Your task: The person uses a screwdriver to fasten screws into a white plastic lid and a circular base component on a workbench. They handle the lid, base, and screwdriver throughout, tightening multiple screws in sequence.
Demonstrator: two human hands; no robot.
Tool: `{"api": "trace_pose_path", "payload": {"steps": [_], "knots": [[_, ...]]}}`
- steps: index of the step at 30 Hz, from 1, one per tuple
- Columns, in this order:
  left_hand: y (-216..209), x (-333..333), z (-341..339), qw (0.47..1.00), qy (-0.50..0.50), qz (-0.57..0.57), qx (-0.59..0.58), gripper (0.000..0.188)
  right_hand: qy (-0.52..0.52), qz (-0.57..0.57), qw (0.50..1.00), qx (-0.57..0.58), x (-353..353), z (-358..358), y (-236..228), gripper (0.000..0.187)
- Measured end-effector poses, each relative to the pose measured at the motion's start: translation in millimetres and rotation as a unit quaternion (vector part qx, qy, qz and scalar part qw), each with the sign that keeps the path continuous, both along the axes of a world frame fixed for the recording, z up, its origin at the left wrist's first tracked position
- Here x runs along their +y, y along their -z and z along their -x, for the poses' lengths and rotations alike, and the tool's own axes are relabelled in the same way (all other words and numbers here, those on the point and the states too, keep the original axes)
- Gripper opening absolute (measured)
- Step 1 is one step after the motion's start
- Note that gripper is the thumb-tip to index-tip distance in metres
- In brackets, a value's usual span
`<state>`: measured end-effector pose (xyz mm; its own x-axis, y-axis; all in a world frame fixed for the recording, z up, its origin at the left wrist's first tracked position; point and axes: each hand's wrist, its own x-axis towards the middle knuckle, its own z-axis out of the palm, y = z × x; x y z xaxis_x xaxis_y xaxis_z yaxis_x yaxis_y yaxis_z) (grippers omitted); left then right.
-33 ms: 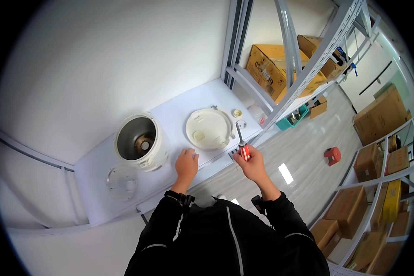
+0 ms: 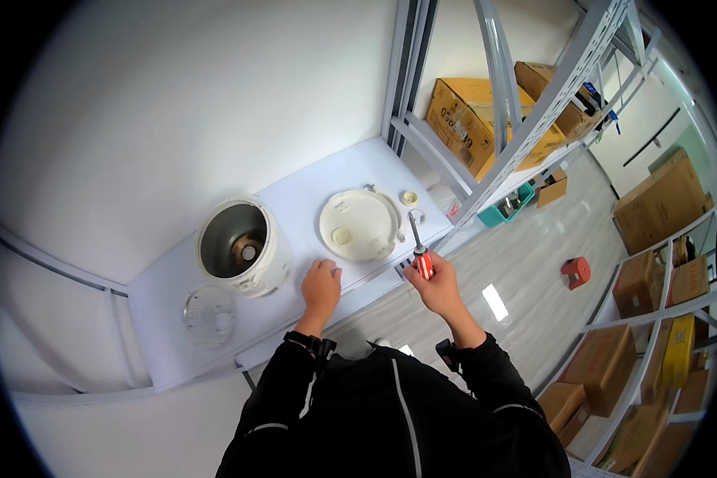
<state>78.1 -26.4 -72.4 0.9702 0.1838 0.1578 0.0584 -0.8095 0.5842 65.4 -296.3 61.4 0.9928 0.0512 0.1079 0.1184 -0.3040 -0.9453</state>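
Note:
In my right hand (image 2: pixel 436 285) is a screwdriver (image 2: pixel 423 259) with a red handle, its metal shaft pointing up and away over the table's right end. My left hand (image 2: pixel 321 285) rests near the table's front edge with fingers curled together; what they hold, if anything, is too small to make out. Just beyond it lies a round white lid (image 2: pixel 360 227), its inner side up. To the left stands a white rice cooker body (image 2: pixel 275 267), open at the top, with a dark metallic inside. A clear round disc (image 2: pixel 209 315) lies in front of the cooker.
A small cream-coloured cap (image 2: pixel 409 197) and a thin ring (image 2: pixel 418 216) lie right of the lid on the white table (image 2: pixel 315 177). Metal shelving with a cardboard box (image 2: pixel 462 127) rises at the right. A red stool (image 2: pixel 575 272) stands on the floor beyond.

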Motion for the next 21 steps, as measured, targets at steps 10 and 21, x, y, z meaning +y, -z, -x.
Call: {"api": "trace_pose_path", "payload": {"steps": [10, 21], "knots": [[-24.0, -28.1, -1.9, 0.908, -0.072, 0.412, -0.003, 0.017, -0.102, -0.074, 0.992, -0.018, -44.8, -20.3, 4.1, 0.029], [-136.2, -55.8, 13.5, 0.683, 0.057, 0.708, -0.172, 0.017, -0.284, -0.038, 0.952, -0.103, -39.0, -21.5, -40.6, 0.045]]}}
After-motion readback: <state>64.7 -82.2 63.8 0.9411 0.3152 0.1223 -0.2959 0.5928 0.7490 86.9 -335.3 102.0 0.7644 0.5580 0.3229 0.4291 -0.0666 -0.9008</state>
